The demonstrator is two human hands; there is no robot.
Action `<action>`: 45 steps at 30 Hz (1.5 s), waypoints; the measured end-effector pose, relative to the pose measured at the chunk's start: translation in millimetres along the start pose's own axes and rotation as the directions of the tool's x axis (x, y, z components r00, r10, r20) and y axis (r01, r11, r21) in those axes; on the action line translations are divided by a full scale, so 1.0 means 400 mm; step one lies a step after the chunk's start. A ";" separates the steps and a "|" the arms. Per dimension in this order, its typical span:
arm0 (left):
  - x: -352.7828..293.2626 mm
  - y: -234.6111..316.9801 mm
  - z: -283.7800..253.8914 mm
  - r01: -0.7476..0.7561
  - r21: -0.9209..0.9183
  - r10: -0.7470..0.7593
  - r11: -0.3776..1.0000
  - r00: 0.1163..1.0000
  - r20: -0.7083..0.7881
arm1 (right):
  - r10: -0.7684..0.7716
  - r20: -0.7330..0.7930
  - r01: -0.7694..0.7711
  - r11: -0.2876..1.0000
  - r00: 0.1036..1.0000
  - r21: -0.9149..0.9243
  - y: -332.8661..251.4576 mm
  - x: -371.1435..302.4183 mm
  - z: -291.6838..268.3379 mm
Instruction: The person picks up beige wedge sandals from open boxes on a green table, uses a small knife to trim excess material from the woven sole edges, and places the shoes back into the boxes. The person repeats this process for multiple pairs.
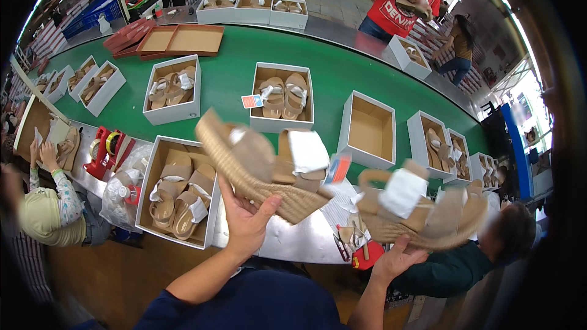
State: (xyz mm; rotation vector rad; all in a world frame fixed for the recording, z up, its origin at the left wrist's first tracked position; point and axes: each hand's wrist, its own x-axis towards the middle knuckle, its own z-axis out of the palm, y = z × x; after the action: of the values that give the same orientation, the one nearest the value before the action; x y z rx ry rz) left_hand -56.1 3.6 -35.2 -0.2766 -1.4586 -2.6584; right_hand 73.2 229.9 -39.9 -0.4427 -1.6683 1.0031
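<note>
My left hand (247, 217) is closed on a beige wedge sandal (244, 156) with a woven sole, held above the table and tilted. White paper wraps its strap, and an orange and blue tag (338, 168) hangs at its right end. In my right hand (397, 260) is a matching wedge sandal (452, 217), gripped by its sole, also with white paper on the strap. Both sandals are slightly blurred. An open white box (368, 128) behind them shows its brown inside. Left of my left hand stands a box with a pair of sandals (177, 198).
Several white boxes of sandals (284, 95) stand on the green conveyor (229, 79). Brown lids (195, 40) are stacked at the far left. Red tape dispensers (105, 153) and small tools (358, 238) lie on the metal table (293, 241). Co-workers (46, 208) stand close on both sides.
</note>
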 end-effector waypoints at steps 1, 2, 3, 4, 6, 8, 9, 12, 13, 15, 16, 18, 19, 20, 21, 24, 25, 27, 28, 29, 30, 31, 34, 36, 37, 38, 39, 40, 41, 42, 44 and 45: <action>-0.006 -0.023 -0.011 0.053 -0.069 -0.054 0.996 0.998 -0.017 | 0.037 0.008 -0.037 0.999 0.999 0.027 0.004 -0.011 -0.004; -0.010 -0.028 -0.010 0.107 -0.145 -0.112 0.984 0.994 -0.021 | 0.071 0.014 -0.072 0.996 0.997 0.053 -0.009 -0.016 0.003; -0.015 -0.027 -0.007 0.225 -0.282 -0.232 0.933 0.973 0.006 | 0.175 0.040 -0.179 0.956 0.984 0.233 -0.023 -0.030 0.018; -0.021 -0.021 0.000 0.338 -0.406 -0.348 0.849 0.936 0.052 | 0.268 0.082 -0.278 0.873 0.960 0.401 -0.043 -0.043 0.035; -0.048 -0.043 -0.005 0.543 -0.554 -0.540 0.631 0.820 0.188 | 0.515 0.348 -0.606 0.506 0.783 0.614 -0.107 -0.070 0.068; -0.081 -0.061 0.003 0.630 -0.680 -0.629 0.375 0.712 0.312 | 0.615 0.493 -0.705 0.148 0.615 0.694 -0.129 -0.108 0.099; -0.098 -0.070 0.008 0.653 -0.721 -0.655 0.233 0.653 0.379 | 0.609 0.576 -0.698 -0.051 0.546 0.715 -0.130 -0.126 0.104; -0.136 -0.095 0.002 0.647 -0.763 -0.617 0.007 0.603 0.506 | 0.561 0.735 -0.735 -0.299 0.381 0.609 -0.134 -0.166 0.090; -0.140 -0.098 0.000 0.635 -0.769 -0.615 -0.066 0.581 0.533 | 0.556 0.737 -0.741 -0.291 0.384 0.605 -0.137 -0.168 0.088; -0.141 -0.097 0.001 0.637 -0.767 -0.610 -0.077 0.579 0.541 | 0.550 0.733 -0.748 -0.266 0.400 0.608 -0.145 -0.167 0.084; -0.140 -0.096 -0.002 0.633 -0.767 -0.604 -0.106 0.572 0.555 | 0.546 0.738 -0.738 -0.288 0.396 0.610 -0.146 -0.170 0.081; -0.141 -0.101 -0.008 0.617 -0.770 -0.605 -0.165 0.553 0.573 | 0.513 0.753 -0.730 -0.310 0.411 0.610 -0.156 -0.167 0.085; -0.145 -0.100 -0.006 0.635 -0.753 -0.601 -0.172 0.539 0.591 | 0.495 0.761 -0.727 -0.321 0.418 0.608 -0.161 -0.164 0.084; -0.147 -0.094 -0.006 0.651 -0.739 -0.597 -0.174 0.527 0.604 | 0.515 0.751 -0.743 -0.286 0.412 0.604 -0.170 -0.163 0.083; -0.149 -0.091 -0.008 0.665 -0.726 -0.594 -0.174 0.517 0.616 | 0.484 0.754 -0.769 -0.227 0.444 0.598 -0.157 -0.167 0.073; -0.134 -0.087 -0.020 0.835 -0.313 -0.573 0.453 0.542 0.614 | 0.530 0.706 -0.858 0.082 0.469 0.508 -0.119 -0.179 0.030; -0.119 -0.064 -0.028 0.852 -0.356 -0.561 0.384 0.522 0.642 | 0.525 0.699 -0.873 0.336 0.485 0.353 -0.120 -0.170 0.015; -0.079 -0.037 -0.037 0.909 -0.362 -0.523 0.205 0.414 0.745 | 0.475 0.800 -0.928 0.124 0.366 0.351 -0.124 -0.121 -0.021; -0.054 -0.035 -0.033 0.942 -0.320 -0.484 0.100 0.327 0.812 | 0.420 0.879 -0.851 -0.355 0.226 0.388 -0.125 -0.086 -0.038; -0.064 -0.020 -0.019 0.945 -0.319 -0.604 0.068 0.293 0.741 | 0.421 0.884 -0.900 -0.276 0.204 0.339 -0.120 -0.085 -0.038; -0.076 -0.003 -0.005 0.945 -0.325 -0.713 0.032 0.249 0.655 | 0.421 0.889 -0.939 -0.194 0.182 0.284 -0.113 -0.083 -0.040; -0.093 -0.027 0.002 0.950 -0.308 -0.639 0.053 0.269 0.721 | 0.418 0.894 -0.968 -0.105 0.165 0.227 -0.107 -0.081 -0.040; -0.099 -0.053 0.032 0.948 -0.303 -0.430 0.101 0.316 0.846 | 0.214 0.968 -0.799 -0.555 0.132 0.232 -0.086 -0.077 -0.019; -0.121 -0.091 0.039 0.930 -0.349 -0.309 -0.120 0.299 0.903 | 0.056 0.987 -0.700 -0.699 0.152 0.147 -0.067 -0.074 -0.008; -0.131 -0.107 0.045 0.908 -0.350 -0.238 -0.231 0.296 0.925 | -0.029 0.986 -0.697 -0.710 0.166 0.097 -0.047 -0.076 -0.003; -0.140 -0.111 0.057 0.915 -0.351 -0.226 -0.200 0.306 0.925 | -0.112 0.977 -0.692 -0.720 0.179 0.045 -0.029 -0.078 -0.005; -0.140 -0.115 0.059 0.924 -0.334 -0.226 -0.184 0.291 0.930 | -0.092 0.980 -0.707 -0.705 0.176 0.060 -0.014 -0.079 -0.013; -0.138 -0.124 0.058 0.933 -0.317 -0.228 -0.168 0.276 0.934 | -0.072 0.982 -0.721 -0.689 0.172 0.076 0.003 -0.077 -0.025; -0.141 -0.133 0.058 0.941 -0.298 -0.230 -0.158 0.259 0.938 | -0.046 0.984 -0.735 -0.672 0.170 0.095 0.018 -0.066 -0.041; -0.134 -0.133 0.048 0.960 -0.269 -0.255 -0.081 0.241 0.936 | 0.038 0.998 -0.833 -0.551 0.042 0.056 0.038 -0.044 -0.045; -0.125 -0.105 0.069 0.937 -0.273 -0.542 0.219 0.349 0.764 | 0.204 0.970 -0.909 -0.415 -0.134 -0.039 0.113 -0.018 -0.068; -0.121 -0.083 0.068 0.898 -0.234 -0.615 0.373 0.428 0.663 | 0.268 0.943 -0.911 -0.407 -0.196 -0.073 0.170 -0.019 -0.064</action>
State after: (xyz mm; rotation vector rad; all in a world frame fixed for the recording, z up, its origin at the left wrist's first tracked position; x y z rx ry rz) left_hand -11.4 44.5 -58.2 -0.3398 -0.8862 -4.1277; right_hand 86.1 273.3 -97.1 -0.6128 -0.5662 3.4755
